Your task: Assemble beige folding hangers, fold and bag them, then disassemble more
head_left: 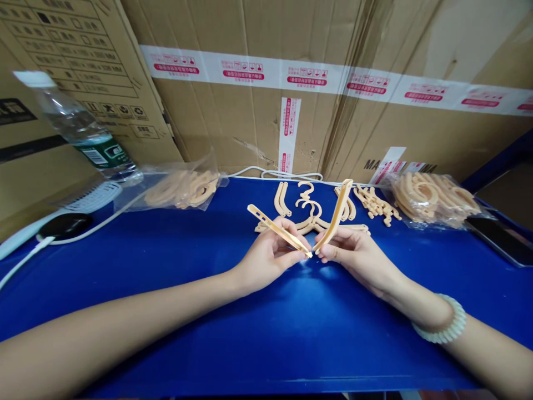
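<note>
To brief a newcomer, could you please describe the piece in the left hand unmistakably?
Over the blue table before the cardboard boxes, the left hand pinches a beige hanger arm. It slants up-left, whereas the right hand holds the other arm slanting up-right and the loose pieces lie flat.

phone (502,240): cut by right edge | tape print (308,76): too small to read | bottle (79,125): blurred

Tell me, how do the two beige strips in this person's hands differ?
The left strip leans low toward the left; the right strip stands steeper, tilting right. The left strip shows slots near its far end; I see none on the right strip. Both are beige plastic.
</note>
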Demonstrator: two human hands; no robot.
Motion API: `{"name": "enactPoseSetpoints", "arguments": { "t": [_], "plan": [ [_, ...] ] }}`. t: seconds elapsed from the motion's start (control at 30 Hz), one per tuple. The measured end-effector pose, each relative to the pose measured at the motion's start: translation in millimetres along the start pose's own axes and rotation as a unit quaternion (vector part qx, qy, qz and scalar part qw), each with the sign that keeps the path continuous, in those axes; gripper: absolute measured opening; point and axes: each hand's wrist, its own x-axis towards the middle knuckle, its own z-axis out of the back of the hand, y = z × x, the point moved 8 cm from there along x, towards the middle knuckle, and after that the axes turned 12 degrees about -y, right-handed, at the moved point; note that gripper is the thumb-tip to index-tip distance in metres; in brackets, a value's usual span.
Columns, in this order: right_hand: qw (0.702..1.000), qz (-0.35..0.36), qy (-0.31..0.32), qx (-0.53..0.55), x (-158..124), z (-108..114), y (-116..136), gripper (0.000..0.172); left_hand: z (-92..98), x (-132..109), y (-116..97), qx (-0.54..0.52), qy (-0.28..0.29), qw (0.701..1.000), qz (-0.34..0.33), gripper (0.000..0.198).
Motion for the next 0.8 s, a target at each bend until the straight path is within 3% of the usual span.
{"name": "enactPoseSetpoints", "arguments": {
  "t": [0.37,0.8],
  "plan": [
    [0.994,0.074,0.012,-0.077,0.8,-0.7,11.0,0.023,0.5,-2.4,3.3,0.002,-0.008,1.000,0.020,0.031],
    [0.993,0.063,0.009,-0.096,-3.2,-1.6,8.2,0.029,4.3,-2.2,7.1,-0.034,-0.042,0.998,0.031,0.042]
  ]
}}
